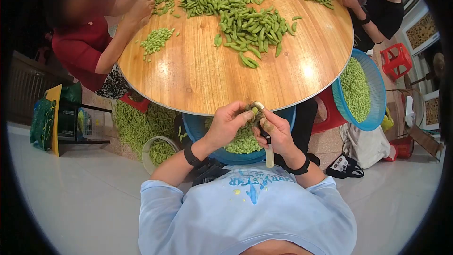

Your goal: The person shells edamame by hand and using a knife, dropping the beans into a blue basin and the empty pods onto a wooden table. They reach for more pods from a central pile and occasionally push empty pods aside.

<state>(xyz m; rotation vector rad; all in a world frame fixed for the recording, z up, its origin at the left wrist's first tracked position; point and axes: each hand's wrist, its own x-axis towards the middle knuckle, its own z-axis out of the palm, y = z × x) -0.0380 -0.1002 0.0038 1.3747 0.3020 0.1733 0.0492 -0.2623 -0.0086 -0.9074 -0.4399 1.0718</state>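
Note:
My left hand is closed, its thumb and fingers pinching a green soybean pod, mostly hidden by the fingertips. Close against it, my right hand is closed around a small tool with a cream handle end pointing down toward my shirt; its working end I cannot make out. Both hands meet just past the near edge of the round wooden table. Below them, a blue basin holds shelled green beans.
A large heap of soybean pods covers the table's far side, with shelled beans at left. A blue basket of beans stands right. Many pods lie on the left floor. Two people sit across, left and right.

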